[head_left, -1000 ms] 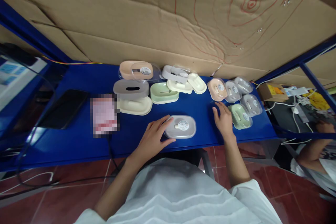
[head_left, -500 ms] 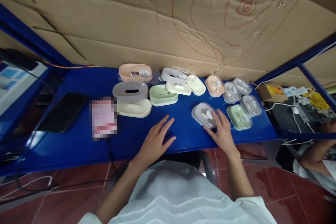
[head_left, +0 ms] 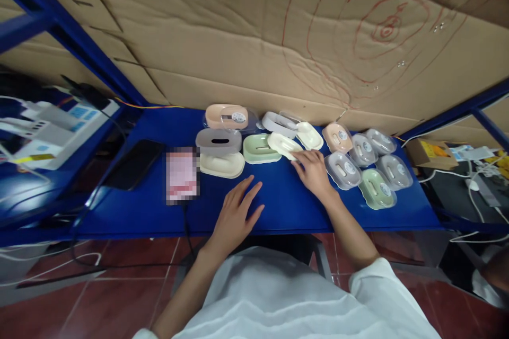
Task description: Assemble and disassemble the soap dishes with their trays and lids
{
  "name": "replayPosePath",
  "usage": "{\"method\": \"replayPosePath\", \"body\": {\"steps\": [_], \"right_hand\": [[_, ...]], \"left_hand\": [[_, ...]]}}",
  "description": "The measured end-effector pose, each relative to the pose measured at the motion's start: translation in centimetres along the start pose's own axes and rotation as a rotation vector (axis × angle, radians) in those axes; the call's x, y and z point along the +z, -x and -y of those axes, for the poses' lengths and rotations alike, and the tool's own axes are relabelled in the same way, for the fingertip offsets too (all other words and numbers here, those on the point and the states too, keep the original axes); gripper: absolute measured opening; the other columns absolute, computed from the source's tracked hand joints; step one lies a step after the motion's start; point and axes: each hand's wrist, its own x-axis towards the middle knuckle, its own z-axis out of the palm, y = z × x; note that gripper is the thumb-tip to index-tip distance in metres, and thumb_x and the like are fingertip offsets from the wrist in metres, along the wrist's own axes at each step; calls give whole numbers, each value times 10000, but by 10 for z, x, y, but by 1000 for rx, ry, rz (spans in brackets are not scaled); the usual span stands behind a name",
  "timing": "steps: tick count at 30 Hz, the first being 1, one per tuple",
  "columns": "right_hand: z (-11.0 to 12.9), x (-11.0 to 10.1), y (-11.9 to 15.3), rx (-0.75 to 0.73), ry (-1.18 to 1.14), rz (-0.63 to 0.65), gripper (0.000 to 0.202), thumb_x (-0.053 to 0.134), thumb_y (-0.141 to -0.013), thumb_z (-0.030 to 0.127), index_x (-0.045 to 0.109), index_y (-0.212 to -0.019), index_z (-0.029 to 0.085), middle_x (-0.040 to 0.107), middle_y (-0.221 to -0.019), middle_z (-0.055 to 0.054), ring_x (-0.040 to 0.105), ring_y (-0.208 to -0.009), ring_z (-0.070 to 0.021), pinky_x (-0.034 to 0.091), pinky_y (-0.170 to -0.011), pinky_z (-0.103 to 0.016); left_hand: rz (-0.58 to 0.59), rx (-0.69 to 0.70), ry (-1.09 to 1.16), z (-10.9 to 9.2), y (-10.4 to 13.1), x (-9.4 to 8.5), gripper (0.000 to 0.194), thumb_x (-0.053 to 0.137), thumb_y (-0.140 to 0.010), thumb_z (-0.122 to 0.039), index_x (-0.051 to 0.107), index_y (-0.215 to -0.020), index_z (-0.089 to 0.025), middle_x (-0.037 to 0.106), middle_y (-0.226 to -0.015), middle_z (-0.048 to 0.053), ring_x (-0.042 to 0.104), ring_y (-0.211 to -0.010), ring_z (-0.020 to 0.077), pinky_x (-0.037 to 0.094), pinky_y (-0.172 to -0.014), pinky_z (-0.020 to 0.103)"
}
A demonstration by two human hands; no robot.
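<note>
My right hand (head_left: 312, 169) grips the near right end of a cream oval tray (head_left: 283, 145), which looks tilted beside a green dish (head_left: 261, 148). My left hand (head_left: 234, 214) hovers over the blue table's front part with its fingers apart, holding nothing. A second cream tray (head_left: 310, 135) lies behind the held one, next to a grey frame (head_left: 279, 124). Right of my right hand sits a grey dish with a clear lid (head_left: 343, 170). At the left are a grey piece with a slot (head_left: 218, 141) and a cream tray (head_left: 222, 164) in front of it.
Several lidded dishes, among them a peach one (head_left: 337, 137) and a green one (head_left: 377, 189), stand at the right. A black phone-like slab (head_left: 134, 164) and a pixelated pink item (head_left: 182, 175) with a cable lie left. Cardboard (head_left: 222, 37) walls the back.
My right hand has left the grey lidded dish, now near the other lidded ones, and moved left onto a cream tray. The view has shifted; my left hand still has its fingers apart.
</note>
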Motion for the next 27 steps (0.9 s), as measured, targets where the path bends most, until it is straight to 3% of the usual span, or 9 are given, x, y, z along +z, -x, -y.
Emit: {"method": "replayPosePath", "body": {"steps": [4, 7, 10, 14, 18, 22, 24, 27], "right_hand": [[21, -15, 59, -107, -67, 88, 286, 547, -1096, 297, 717, -1326, 284, 762, -1240, -83, 689, -1181, -253, 384, -1203, -550], [28, -22, 74, -223, -176, 198, 262, 559, -1100, 330, 725, -1302, 306, 742, -1296, -62, 670, -1258, -232, 424, -1198, -501], [12, -21, 51, -147, -157, 105, 332, 483, -1124, 350, 687, -1368, 255, 711, -1382, -97, 631, -1339, -246, 482, -1159, -453], [-22, -1, 3, 151, 173, -114, 512, 437, -1112, 396, 550, -1512, 97, 615, -1495, -250, 547, -1428, -383, 421, -1186, -605], [-26, 24, -11, 220, 303, -65, 555, 499, -1080, 439, 561, -1479, 58, 699, -1315, -283, 627, -1273, -412, 408, -1147, -657], [-8, 22, 20, 221, 261, -31, 421, 461, -1095, 363, 661, -1373, 119, 744, -1174, -227, 679, -1114, -370, 474, -1053, -584], [0, 9, 43, 219, 179, -43, 393, 444, -1103, 344, 680, -1356, 157, 753, -1135, -188, 691, -1074, -344, 501, -1015, -542], [13, -14, 74, 157, 14, -31, 362, 477, -1113, 370, 668, -1384, 226, 751, -1164, -128, 694, -1103, -299, 513, -1034, -505]], "left_hand": [[39, 67, 2, -3, 1, 4, 598, 602, -1068, -303, 413, -1635, -296, 391, -1724, 136, 397, -1592, 323, 443, -1244, 522], [104, 144, -32, -1, -2, 8, 434, 611, -1063, -281, 597, -1497, -280, 464, -1687, 117, 413, -1581, 338, 435, -1245, 548], [152, 182, -41, 3, -1, 11, 267, 611, -1063, -260, 717, -1308, -271, 604, -1572, 89, 520, -1504, 317, 432, -1246, 563], [132, 160, -26, 7, 9, 8, 245, 608, -1059, -234, 735, -1267, -253, 599, -1568, 114, 544, -1484, 306, 457, -1237, 551], [66, 94, -38, 8, 20, 2, 246, 608, -1050, -214, 745, -1247, -266, 513, -1627, 145, 475, -1538, 336, 477, -1215, 572], [69, 57, 49, 11, 22, -1, 243, 599, -1042, -185, 749, -1213, -271, 539, -1595, 121, 464, -1548, 312, 496, -1217, 539], [103, 56, 116, 12, 21, 0, 252, 600, -1040, -190, 739, -1233, -273, 528, -1609, 106, 459, -1553, 303, 489, -1235, 527], [171, 35, 186, 13, 16, 2, 381, 615, -1042, -237, 642, -1418, -294, 450, -1677, 108, 480, -1541, 302, 502, -1229, 509]]}}
